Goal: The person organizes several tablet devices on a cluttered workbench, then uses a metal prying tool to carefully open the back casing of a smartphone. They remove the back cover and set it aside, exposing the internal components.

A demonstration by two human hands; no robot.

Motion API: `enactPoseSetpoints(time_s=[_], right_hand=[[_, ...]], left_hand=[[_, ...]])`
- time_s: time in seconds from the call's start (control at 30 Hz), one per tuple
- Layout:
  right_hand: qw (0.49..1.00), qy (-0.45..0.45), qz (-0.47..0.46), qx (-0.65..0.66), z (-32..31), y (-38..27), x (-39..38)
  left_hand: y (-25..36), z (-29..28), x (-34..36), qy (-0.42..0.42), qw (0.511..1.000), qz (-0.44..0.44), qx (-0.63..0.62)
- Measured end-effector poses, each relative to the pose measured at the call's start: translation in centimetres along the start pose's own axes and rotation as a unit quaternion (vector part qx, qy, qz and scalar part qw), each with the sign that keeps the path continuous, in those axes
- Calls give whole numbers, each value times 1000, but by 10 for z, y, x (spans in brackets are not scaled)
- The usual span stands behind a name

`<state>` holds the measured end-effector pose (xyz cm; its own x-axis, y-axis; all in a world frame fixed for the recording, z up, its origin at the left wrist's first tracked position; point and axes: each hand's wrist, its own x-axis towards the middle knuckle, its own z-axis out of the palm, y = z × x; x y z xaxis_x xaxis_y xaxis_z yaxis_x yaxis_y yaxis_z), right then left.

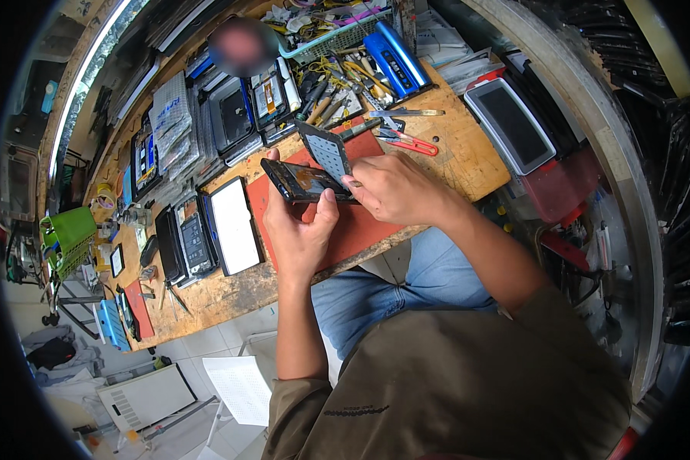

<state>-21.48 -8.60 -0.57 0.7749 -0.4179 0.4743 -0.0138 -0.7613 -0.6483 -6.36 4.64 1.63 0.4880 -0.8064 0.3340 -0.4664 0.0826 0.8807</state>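
My left hand [297, 234] is wrapped round the dark body of an opened phone [305, 182], its thumb on the near edge. Orange-brown and dark parts show inside the body. From it rises a thin dark panel [326, 151] with a light, dotted inner face, tilted up steeply. My right hand [397, 186] pinches this panel at its lower right edge. Whether the panel is still joined to the phone body, I cannot tell. Both hands are above an orange-red mat [353, 236] on the wooden workbench [468, 146].
Beyond the mat lie tweezers [408, 113] and a red-handled cutting tool [412, 144]. Loose tools [330, 96], a blue device [396, 61] and a green basket [305, 54] crowd the back. Opened tablets [228, 115] and a white panel [235, 226] lie to the left. A white-framed tablet [511, 125] is at right.
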Motion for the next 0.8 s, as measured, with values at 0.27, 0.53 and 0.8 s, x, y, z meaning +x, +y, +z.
enactPoseSetpoints(time_s=[0.27, 0.53, 0.8], right_hand=[[1000, 11, 6, 19, 2, 2, -1], [999, 22, 8, 40, 3, 4, -2], [998, 7, 17, 52, -1, 2, -1]], left_hand=[[1, -5, -1, -9, 1000, 12, 23], [2, -5, -3, -12, 1000, -5, 2], [-3, -7, -5, -12, 1000, -2, 4]])
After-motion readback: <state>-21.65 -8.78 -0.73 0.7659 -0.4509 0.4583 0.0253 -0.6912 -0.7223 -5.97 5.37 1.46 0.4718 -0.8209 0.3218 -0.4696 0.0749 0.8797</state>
